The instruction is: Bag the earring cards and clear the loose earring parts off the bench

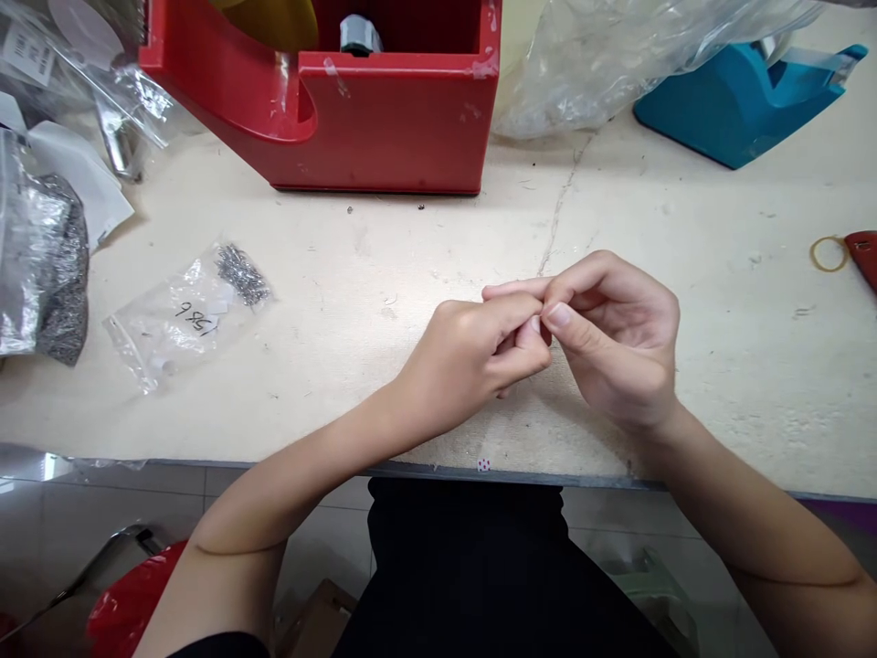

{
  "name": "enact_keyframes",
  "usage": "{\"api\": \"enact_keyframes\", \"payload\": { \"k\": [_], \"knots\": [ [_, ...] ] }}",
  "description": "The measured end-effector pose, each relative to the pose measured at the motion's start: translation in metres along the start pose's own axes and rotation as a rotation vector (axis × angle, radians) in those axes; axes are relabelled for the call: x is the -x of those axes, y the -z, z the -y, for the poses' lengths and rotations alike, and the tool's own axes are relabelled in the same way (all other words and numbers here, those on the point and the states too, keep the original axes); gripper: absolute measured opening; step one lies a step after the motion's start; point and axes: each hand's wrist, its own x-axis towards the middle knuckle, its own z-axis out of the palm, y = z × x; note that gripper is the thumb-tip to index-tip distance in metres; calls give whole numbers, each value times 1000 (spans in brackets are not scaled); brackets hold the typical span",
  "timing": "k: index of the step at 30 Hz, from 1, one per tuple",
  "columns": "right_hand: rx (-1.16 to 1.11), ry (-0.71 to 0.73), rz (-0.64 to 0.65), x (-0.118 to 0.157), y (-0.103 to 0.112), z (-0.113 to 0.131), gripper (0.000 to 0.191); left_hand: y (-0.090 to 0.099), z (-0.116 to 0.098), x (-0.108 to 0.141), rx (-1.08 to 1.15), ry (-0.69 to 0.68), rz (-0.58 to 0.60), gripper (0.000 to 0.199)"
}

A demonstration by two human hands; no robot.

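My left hand (480, 343) and my right hand (613, 338) meet over the table, fingertips touching. Thumb and index finger are pinched together on each one. Whatever they pinch, if anything, is too small or too hidden to make out. To the left of my left hand lies a clear zip bag (184, 315) marked with handwritten digits, with a cluster of small dark metal pieces (243, 274) in its upper right corner. A small pinkish dotted scrap (483, 465) rests at the table's front edge, below my hands.
A red tape dispenser (397, 123) stands at the back, a blue tape dispenser (740, 110) at the back right. Clear plastic bags (617, 64) lie between them. A filled bag of dark grey bits (61, 265) sits far left. At far right are a rubber band (829, 254) and a red object (864, 256).
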Motion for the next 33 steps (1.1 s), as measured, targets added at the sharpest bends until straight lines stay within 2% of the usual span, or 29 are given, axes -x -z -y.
{"api": "enact_keyframes", "payload": {
  "k": [10, 15, 21, 27, 33],
  "knots": [
    [-30, 4, 23, 1, -1, 2, 8, 2, -5, -1, 67, 27, 2, 33],
    [-127, -45, 62, -2, 2, 1, 8, 3, -6, -2, 57, 25, -1, 33],
    [-128, -83, 21, -3, 4, 2, 10, 5, -9, -2, 49, 8, 12, 30],
    [-77, -29, 17, -2, 3, 4, 9, 7, -11, -2, -27, 5, 11, 29],
    [53, 36, 11, -1, 5, 5, 10, 6, -8, 0, -199, -67, -30, 26]
  ]
}}
